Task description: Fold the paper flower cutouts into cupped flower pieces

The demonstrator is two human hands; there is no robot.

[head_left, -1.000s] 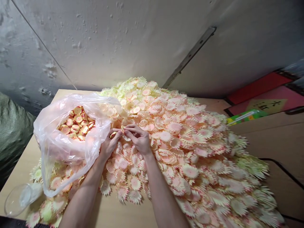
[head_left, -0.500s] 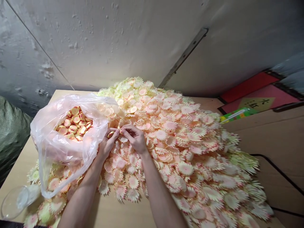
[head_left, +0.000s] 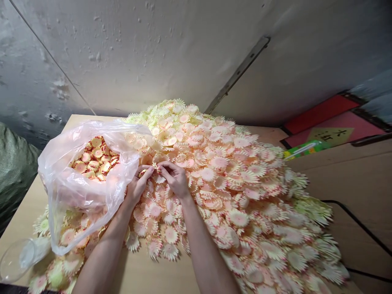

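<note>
A big heap of pale pink and cream artificial flower pieces [head_left: 232, 179] covers most of a wooden table [head_left: 143, 275]. My left hand [head_left: 137, 183] and my right hand [head_left: 174, 177] meet fingertip to fingertip over the heap's left part. Both pinch one small flower piece [head_left: 155, 166] between them. To the left stands an open clear plastic bag [head_left: 82, 192] holding several smaller yellow and red flower pieces [head_left: 94, 157]. My left wrist rests against the bag's side.
A clear plastic cup [head_left: 18, 259] lies at the table's front left corner. A grey wall [head_left: 153, 53] rises behind the table. A green sack [head_left: 15, 171] sits at the far left. Red sheets [head_left: 337, 118] and a green packet [head_left: 306, 148] lie at the right.
My hands stay pinched together at the same spot on the heap. The view has shifted slightly to the right and down; nothing else has moved.
</note>
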